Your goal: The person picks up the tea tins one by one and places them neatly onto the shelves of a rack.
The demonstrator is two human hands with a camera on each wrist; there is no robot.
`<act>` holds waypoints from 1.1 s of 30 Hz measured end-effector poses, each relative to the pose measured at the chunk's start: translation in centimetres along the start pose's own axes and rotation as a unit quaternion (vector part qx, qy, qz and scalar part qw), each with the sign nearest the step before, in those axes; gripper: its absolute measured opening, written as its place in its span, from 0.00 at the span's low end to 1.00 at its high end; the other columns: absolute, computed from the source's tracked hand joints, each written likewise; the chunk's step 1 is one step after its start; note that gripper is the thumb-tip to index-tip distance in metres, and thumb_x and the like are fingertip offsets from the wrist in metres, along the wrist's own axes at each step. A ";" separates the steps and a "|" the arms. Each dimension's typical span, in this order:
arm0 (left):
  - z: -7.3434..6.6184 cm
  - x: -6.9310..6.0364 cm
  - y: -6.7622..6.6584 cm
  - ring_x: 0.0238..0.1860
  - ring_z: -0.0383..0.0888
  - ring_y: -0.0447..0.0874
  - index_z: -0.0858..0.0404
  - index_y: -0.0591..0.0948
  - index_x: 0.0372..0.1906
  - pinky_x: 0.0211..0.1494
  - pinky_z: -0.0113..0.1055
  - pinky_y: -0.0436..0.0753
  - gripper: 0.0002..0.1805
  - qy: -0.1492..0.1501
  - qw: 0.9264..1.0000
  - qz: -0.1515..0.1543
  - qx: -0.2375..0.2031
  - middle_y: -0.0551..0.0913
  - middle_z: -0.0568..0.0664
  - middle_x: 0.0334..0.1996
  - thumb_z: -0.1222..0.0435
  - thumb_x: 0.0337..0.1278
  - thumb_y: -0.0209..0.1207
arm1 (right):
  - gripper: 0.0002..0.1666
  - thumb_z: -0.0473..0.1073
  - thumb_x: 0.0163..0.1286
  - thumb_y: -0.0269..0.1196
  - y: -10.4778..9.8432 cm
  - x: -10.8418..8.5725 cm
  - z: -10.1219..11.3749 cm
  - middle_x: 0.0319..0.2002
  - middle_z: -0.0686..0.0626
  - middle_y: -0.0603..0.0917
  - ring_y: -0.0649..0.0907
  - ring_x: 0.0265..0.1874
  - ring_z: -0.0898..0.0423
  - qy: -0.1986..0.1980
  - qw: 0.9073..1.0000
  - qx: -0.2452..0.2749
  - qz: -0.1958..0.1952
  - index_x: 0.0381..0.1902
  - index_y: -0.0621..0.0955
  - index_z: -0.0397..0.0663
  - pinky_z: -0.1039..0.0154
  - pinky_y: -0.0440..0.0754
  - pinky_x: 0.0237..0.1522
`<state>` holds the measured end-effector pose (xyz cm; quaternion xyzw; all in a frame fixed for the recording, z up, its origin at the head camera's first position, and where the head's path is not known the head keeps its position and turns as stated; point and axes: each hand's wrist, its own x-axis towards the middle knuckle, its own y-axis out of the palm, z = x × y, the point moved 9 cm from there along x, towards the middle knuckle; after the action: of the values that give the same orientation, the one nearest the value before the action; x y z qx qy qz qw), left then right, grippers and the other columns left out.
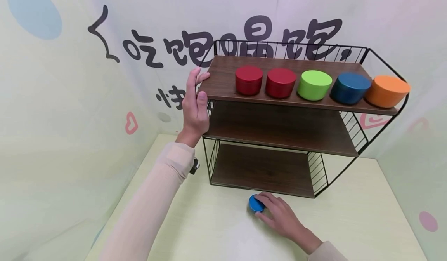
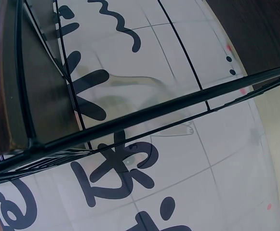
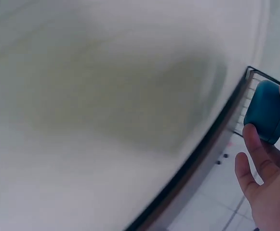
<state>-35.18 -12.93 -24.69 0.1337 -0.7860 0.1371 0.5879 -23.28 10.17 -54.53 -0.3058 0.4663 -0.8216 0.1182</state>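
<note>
A dark-wood, black-wire rack (image 1: 279, 125) with three tiers stands on the table. My left hand (image 1: 195, 105) holds its upper left corner, the thumb at the front edge and fingers over the side wire. In the left wrist view the rack's wire side (image 2: 178, 103) fills the middle, and that hand is nearly out of frame. In front of the bottom tier, my right hand (image 1: 279, 216) pinches a small round blue tin (image 1: 256, 204) between thumb and fingers. The right wrist view shows the tin (image 3: 267, 112) side-on, thumb and fingers at opposite sides.
Along the top tier's front edge stand two red tins (image 1: 248, 80), a green tin (image 1: 314, 85), a blue tin (image 1: 350, 88) and an orange tin (image 1: 387, 91). The pale table (image 1: 216, 222) extends before the rack. A printed cloth (image 1: 139, 16) hangs behind and at both sides.
</note>
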 end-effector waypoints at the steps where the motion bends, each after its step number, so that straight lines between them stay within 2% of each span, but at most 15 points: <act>1: 0.0 0.0 0.0 0.59 0.56 0.77 0.74 0.65 0.66 0.66 0.42 0.68 0.33 -0.001 1.000 0.000 0.000 0.81 0.64 0.53 0.48 0.77 0.38 | 0.33 0.50 0.57 0.75 -0.3 0.1 0.3 0.55 0.50 0.80 0.84 0.50 0.51 -0.005 1.000 0.002 0.000 0.60 0.79 0.51 0.49 0.83 0.46; 9: -0.5 0.1 -0.1 0.59 0.57 0.76 0.75 0.65 0.66 0.67 0.42 0.67 0.31 0.000 1.000 0.000 -0.003 0.81 0.66 0.53 0.51 0.77 0.39 | 0.33 0.51 0.60 0.73 -3.0 1.6 3.4 0.57 0.51 0.79 0.83 0.51 0.53 -0.053 0.998 0.009 0.015 0.63 0.77 0.54 0.50 0.83 0.47; 14: -2.3 0.6 -0.3 0.57 0.61 0.76 0.79 0.65 0.64 0.66 0.43 0.68 0.27 0.012 1.000 -0.004 -0.010 0.80 0.70 0.51 0.58 0.77 0.40 | 0.31 0.60 0.66 0.66 -4.9 2.6 5.3 0.57 0.51 0.79 0.82 0.49 0.55 -0.094 0.995 0.000 0.014 0.62 0.77 0.54 0.52 0.83 0.45; 18: -3.3 0.9 -0.4 0.58 0.59 0.77 0.79 0.65 0.63 0.65 0.43 0.69 0.28 0.006 1.000 -0.005 -0.014 0.80 0.71 0.50 0.57 0.77 0.41 | 0.31 0.63 0.69 0.61 -6.2 3.4 6.4 0.57 0.49 0.80 0.82 0.46 0.55 -0.127 0.992 -0.007 0.013 0.62 0.78 0.53 0.55 0.83 0.44; 25: -3.3 0.9 -0.5 0.58 0.57 0.77 0.78 0.66 0.63 0.65 0.42 0.70 0.29 -0.003 1.000 -0.004 -0.011 0.80 0.70 0.51 0.55 0.77 0.41 | 0.31 0.62 0.70 0.61 -8.1 4.8 7.8 0.58 0.47 0.79 0.82 0.45 0.54 -0.152 0.988 -0.012 0.026 0.63 0.77 0.51 0.59 0.83 0.43; 33: -3.2 0.9 -0.4 0.59 0.56 0.77 0.79 0.65 0.62 0.65 0.42 0.70 0.31 -0.012 1.000 -0.005 -0.012 0.80 0.69 0.51 0.53 0.77 0.39 | 0.32 0.61 0.71 0.60 -10.8 7.0 10.3 0.57 0.46 0.80 0.83 0.45 0.52 -0.202 0.979 -0.010 0.013 0.63 0.76 0.47 0.59 0.84 0.44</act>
<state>-32.44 -12.19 -22.91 0.1324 -0.7936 0.1235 0.5810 -21.47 5.54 -38.83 -0.4605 0.4449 -0.7365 0.2180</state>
